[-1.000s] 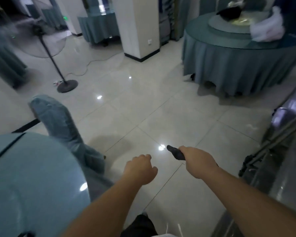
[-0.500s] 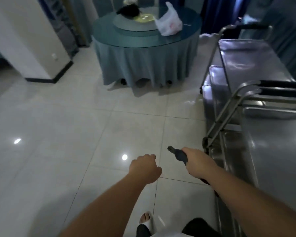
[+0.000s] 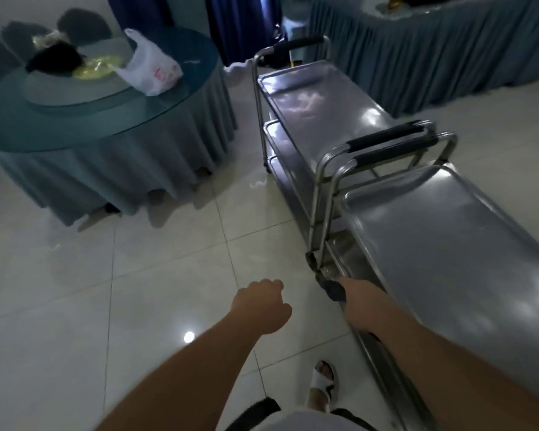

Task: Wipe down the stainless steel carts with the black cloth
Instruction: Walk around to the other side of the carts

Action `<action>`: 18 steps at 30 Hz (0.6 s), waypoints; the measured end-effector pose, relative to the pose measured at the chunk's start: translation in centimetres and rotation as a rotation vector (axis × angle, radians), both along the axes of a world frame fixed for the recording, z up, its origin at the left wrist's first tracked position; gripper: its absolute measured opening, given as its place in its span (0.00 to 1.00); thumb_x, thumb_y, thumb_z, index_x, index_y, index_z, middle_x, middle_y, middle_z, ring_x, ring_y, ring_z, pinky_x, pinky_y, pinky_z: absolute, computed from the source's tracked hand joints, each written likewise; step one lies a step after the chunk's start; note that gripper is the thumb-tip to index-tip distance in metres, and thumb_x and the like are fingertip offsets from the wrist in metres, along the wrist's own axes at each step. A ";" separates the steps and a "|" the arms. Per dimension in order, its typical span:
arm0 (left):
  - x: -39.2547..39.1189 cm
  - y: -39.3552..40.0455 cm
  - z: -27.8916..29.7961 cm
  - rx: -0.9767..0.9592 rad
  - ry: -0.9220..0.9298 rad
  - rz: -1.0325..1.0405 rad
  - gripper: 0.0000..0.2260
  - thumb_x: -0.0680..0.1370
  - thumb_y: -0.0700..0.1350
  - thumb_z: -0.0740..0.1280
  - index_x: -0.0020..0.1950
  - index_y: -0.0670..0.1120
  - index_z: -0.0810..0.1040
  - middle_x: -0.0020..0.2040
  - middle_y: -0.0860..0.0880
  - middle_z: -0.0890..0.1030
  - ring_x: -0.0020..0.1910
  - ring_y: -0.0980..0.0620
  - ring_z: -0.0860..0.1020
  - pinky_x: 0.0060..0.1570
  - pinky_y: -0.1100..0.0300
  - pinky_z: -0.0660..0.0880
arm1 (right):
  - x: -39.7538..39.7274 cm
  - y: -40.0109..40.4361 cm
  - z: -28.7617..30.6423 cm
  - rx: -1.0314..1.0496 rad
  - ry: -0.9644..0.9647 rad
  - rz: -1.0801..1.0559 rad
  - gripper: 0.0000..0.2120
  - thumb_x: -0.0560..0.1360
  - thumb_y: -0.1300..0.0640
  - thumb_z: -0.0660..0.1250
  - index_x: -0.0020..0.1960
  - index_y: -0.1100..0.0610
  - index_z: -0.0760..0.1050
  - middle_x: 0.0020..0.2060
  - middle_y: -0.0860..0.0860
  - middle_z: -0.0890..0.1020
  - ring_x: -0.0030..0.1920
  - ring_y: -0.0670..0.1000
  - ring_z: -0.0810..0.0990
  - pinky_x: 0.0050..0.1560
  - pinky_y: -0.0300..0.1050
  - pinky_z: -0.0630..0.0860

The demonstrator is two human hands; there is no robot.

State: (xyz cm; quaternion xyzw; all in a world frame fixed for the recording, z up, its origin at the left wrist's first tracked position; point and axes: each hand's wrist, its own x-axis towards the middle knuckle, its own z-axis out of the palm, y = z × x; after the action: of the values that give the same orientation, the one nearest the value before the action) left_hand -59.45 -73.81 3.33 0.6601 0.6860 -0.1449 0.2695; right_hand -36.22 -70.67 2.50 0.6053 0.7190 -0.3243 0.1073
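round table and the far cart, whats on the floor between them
In the head view, only bare pale floor tile separates the round table from the far cart, apart from a small white squiggle of something lying near the cart's base.

Dim, bluish; glare spot on floor (image 3: 189,336); edges warped, soft.

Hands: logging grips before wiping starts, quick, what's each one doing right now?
Left hand: closed in a loose fist, holding nothing visible.
Right hand: closed on the black cloth, beside the near cart.
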 end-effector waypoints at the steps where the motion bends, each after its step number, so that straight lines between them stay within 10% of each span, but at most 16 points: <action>1: 0.3 1.6 0.1 0.003 0.001 -0.028 0.26 0.82 0.57 0.61 0.79 0.51 0.68 0.74 0.49 0.74 0.70 0.44 0.73 0.67 0.48 0.70 | 0.3 1.1 -0.1 -0.010 0.005 -0.009 0.20 0.79 0.65 0.63 0.71 0.56 0.71 0.56 0.56 0.80 0.54 0.55 0.81 0.59 0.53 0.80; 18: 0.0 23.3 -6.9 -0.164 0.004 -0.586 0.25 0.82 0.57 0.60 0.78 0.52 0.68 0.75 0.49 0.73 0.71 0.45 0.73 0.67 0.50 0.70 | -2.0 7.9 -5.7 -0.098 -0.046 -0.628 0.18 0.79 0.63 0.63 0.68 0.51 0.70 0.57 0.52 0.80 0.53 0.54 0.80 0.54 0.49 0.78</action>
State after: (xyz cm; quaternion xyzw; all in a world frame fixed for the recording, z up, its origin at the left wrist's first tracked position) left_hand -59.45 -50.52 -3.60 0.8057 0.4529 -0.2726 0.2672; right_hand -38.23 -62.73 -3.21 0.7990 0.4778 -0.3621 0.0473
